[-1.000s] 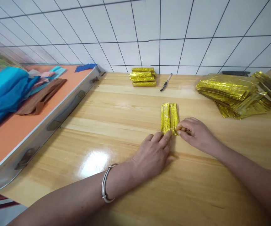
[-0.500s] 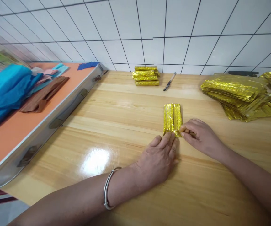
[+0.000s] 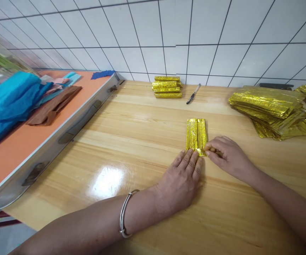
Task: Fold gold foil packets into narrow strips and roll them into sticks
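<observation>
A piece of folded gold foil paper (image 3: 197, 132) lies flat on the wooden table, its two long sides folded toward a middle seam. Its near edge is turned up in a narrow fold. My left hand (image 3: 182, 179) lies flat with the fingers stretched out, their tips pressing on that near edge. At the near right corner, my right hand (image 3: 226, 156) pinches the folded edge between thumb and forefinger. The fingertips of both hands cover parts of the fold.
Several gold foil rolls (image 3: 167, 87) are stacked near the tiled wall, beside a pen (image 3: 193, 94). A pile of gold foil sheets (image 3: 267, 106) lies at the right. On the left, an orange-topped case (image 3: 60, 131) bears blue cloth-like material (image 3: 12, 102) and a brown strip (image 3: 54, 106).
My left fingers have spread flatter along the foil's near edge. The right hand keeps its pinch at the corner. The whole view has shifted slightly.
</observation>
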A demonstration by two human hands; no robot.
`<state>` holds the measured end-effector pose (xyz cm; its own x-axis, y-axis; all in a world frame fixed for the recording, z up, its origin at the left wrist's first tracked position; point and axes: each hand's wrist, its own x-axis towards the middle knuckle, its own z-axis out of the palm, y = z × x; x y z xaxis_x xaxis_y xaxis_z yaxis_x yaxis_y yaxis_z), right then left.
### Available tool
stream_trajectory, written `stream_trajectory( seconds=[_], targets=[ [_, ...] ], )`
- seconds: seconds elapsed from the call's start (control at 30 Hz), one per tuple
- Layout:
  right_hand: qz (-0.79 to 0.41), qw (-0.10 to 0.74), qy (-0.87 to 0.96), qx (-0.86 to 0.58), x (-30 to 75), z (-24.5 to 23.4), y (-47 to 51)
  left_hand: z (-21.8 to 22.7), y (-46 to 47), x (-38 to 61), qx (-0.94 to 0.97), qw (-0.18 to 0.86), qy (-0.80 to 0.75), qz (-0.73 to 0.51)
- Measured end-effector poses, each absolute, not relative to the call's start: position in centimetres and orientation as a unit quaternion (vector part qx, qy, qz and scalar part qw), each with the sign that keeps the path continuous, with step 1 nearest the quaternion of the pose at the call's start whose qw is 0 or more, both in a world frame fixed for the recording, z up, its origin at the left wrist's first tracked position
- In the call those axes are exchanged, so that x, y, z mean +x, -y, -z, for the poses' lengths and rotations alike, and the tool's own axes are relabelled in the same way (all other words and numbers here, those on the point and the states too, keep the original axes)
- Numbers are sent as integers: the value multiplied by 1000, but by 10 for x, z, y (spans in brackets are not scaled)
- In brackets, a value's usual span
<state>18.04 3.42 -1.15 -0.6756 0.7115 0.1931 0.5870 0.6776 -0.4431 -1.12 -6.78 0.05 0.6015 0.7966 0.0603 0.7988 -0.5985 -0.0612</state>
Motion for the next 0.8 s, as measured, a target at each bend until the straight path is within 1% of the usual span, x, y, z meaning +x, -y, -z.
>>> stream_trajectory(
  seconds=[0.6,0.8],
  targets=[
    [-189,198,896,-348,183,13,-34,-8,71,-12,-883,35,469,0],
    [-188,196,895,-353,183,12,-33,-12,63,-12,-874,-5,486,11]
  ],
)
